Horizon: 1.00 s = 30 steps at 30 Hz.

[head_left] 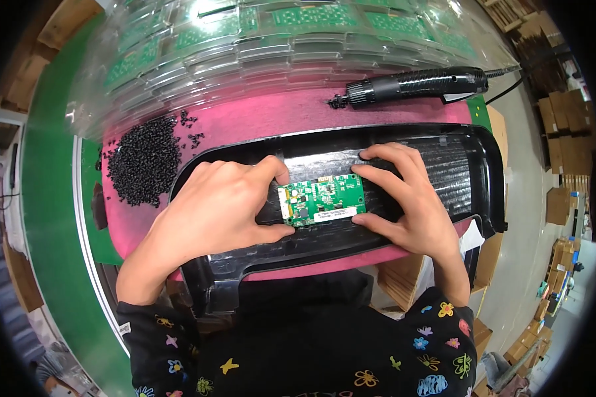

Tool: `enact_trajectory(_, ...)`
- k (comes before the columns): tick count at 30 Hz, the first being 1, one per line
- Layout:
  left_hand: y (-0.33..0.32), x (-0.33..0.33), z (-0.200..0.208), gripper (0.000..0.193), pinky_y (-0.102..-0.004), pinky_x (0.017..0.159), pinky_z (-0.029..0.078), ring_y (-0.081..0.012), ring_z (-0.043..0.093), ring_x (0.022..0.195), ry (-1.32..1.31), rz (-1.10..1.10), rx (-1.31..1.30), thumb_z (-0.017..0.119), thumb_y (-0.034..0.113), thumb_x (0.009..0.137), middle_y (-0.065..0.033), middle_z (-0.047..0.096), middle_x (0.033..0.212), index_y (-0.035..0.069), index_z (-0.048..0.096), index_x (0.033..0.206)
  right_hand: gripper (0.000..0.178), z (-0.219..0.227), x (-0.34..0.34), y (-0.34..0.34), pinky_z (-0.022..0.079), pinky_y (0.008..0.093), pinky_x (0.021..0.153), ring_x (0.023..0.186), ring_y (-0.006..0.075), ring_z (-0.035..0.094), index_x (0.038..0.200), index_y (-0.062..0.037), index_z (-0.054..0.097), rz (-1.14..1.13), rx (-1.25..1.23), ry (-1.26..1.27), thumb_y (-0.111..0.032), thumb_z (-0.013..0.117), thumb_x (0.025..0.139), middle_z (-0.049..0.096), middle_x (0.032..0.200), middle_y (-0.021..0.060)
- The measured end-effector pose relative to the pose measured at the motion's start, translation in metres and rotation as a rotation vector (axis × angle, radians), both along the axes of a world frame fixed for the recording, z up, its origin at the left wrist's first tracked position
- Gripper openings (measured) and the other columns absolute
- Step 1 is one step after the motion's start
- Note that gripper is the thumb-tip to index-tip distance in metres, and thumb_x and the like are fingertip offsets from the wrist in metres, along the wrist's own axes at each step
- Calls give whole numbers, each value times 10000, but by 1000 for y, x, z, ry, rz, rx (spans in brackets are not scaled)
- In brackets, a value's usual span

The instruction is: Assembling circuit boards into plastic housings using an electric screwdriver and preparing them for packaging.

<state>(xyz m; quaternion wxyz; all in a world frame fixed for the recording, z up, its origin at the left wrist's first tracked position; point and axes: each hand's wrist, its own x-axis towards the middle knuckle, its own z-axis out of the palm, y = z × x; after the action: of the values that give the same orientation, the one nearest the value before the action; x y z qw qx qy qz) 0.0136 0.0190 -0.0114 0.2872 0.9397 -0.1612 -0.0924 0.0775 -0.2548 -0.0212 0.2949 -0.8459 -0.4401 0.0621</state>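
Note:
Between my two hands is a green circuit board [331, 195] with white connectors along its left edge and a white label strip near its lower edge. My left hand [218, 208] pinches the board's left end between thumb and forefinger. At the opposite end, my right hand [414, 205] has its thumb on the lower right corner and a finger on the upper right one. The board is over the inside of a long black plastic housing [437, 169]; whether it touches the housing floor I cannot tell.
A heap of small black screws [144, 162] lies left on the pink mat [245, 122]. A black electric screwdriver [417, 86] rests beyond the housing, with a few screws at its tip. Stacked clear plastic trays [245, 63] holding green boards fill the far side.

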Motion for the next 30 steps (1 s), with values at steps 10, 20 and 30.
enact_trajectory(10, -1, 0, 1, 579, -377, 500, 385, -248, 559, 522, 3, -28, 0, 866, 270, 634, -39, 512, 582, 74, 522, 1056, 665, 6, 0, -5, 387, 432, 1029, 1193, 349, 475, 1267, -43, 544, -32, -9, -6, -143, 819, 670, 520, 1265, 134)
enact_trajectory(20, -2, -3, 3, 465, -307, 515, 410, -191, 549, 511, 72, 124, -90, 774, 199, 789, -58, 525, 577, 35, 532, 1152, 445, 33, 98, -44, 448, 368, 900, 1014, 303, 567, 1289, -94, 512, -613, 76, -104, -268, 652, 904, 590, 1102, 201)
enact_trajectory(30, -9, -3, 11, 463, -417, 646, 495, -327, 652, 692, 42, 151, -107, 636, 351, 904, -113, 623, 707, -6, 554, 1187, 518, 27, 70, 61, 496, 327, 880, 986, 192, 603, 1349, -24, 274, -355, 1124, 154, -100, 602, 956, 569, 1075, 117)
